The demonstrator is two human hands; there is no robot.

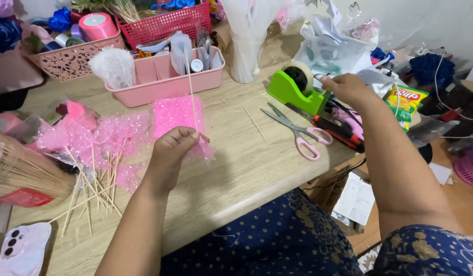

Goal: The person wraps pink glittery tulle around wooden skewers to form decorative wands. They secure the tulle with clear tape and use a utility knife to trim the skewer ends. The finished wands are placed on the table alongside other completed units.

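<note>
Seated at a wooden table (236, 174), a person works with both bare hands among craft supplies. Left hand (174, 145) is closed, fingertips pinched on a thin wooden skewer (192, 87) that stands nearly upright, with a piece of pink sparkly mesh (175, 115) gathered at the grip. Right hand (346, 87) reaches to the green tape dispenser (295, 89), fingers curled at its front end just right of the roll; whether it has hold of a strip of tape cannot be told.

Taking the tape dispenser as landmark: the skewer and mesh are well to its left, nearer the person. Pink-handled scissors (297, 130) lie shut on the table just below it, toward the person. A loose skewer (255, 124) lies flat to the left of the scissors. A pink compartment tray (162, 82) sits to the dispenser's left, holding small tools and a clear wrapped bundle. Farther left and behind, a pink basket (67, 61) holds ribbon rolls, and a red basket (165, 23) stands beside it. A yellow snack packet (406, 99) lies to the dispenser's right. Far left of it, at the table's near edge, more pink mesh pieces (93, 138) are heaped over scattered skewers (90, 191), beside a bundle of skewers (21, 171) and a phone (24, 250) lying face down.
</note>
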